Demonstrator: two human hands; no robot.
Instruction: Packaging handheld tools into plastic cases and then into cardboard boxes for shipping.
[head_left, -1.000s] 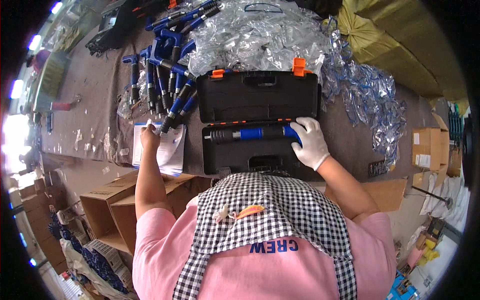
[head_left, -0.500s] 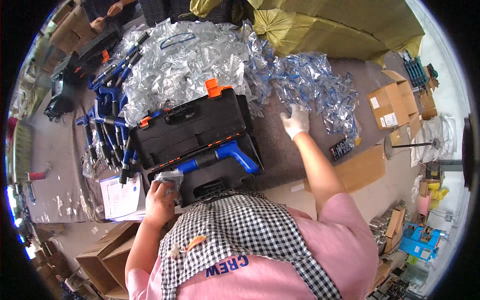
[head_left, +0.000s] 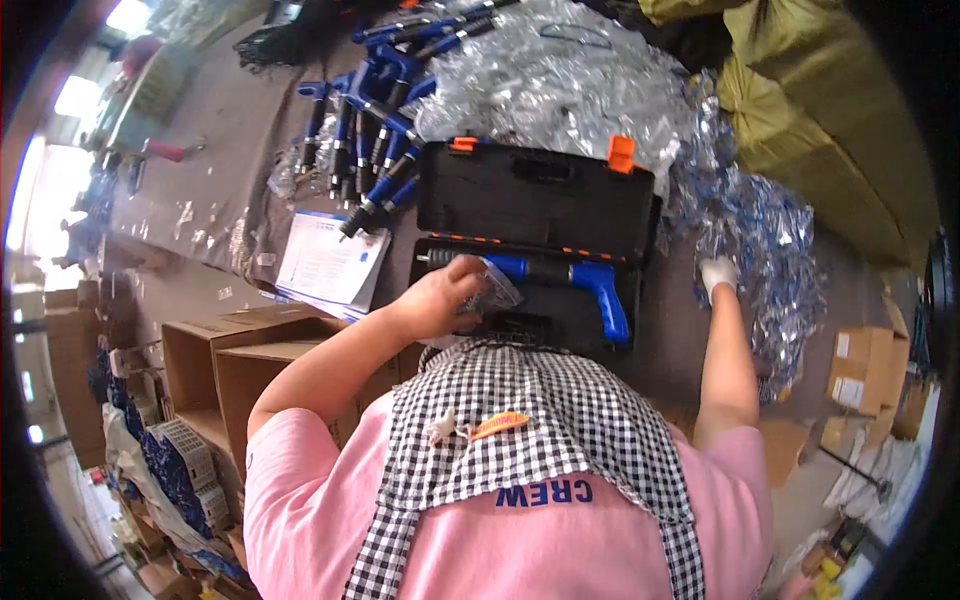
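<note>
An open black plastic case (head_left: 530, 200) lies on the table in front of me with its lid tipped back. In its lower half rests a blue-and-black tool with a pistol-like handle (head_left: 603, 303). My left hand (head_left: 440, 300), bare, is closed on a small clear plastic bag (head_left: 497, 290) over the case's left part; the bag's contents are hard to make out. Out to the right, my right hand (head_left: 718, 272) in a white glove is at the near-left edge of a heap of blue-edged plastic bags (head_left: 765, 235). Its fingers are drawn together on one of those bags.
Several similar blue-and-black tools (head_left: 375, 115) are piled at the left. Printed sheets (head_left: 330, 262) lie beside the case. Behind it spreads a mound of clear bags (head_left: 560, 85), with yellow sacks (head_left: 800, 130) at the far right. Cardboard boxes (head_left: 250, 350) stand at lower left.
The view has turned, so the scene sits differently. My right hand has gone from spread fingers beside the blue-edged bags to fingers together on one. My left hand still holds the small bag.
</note>
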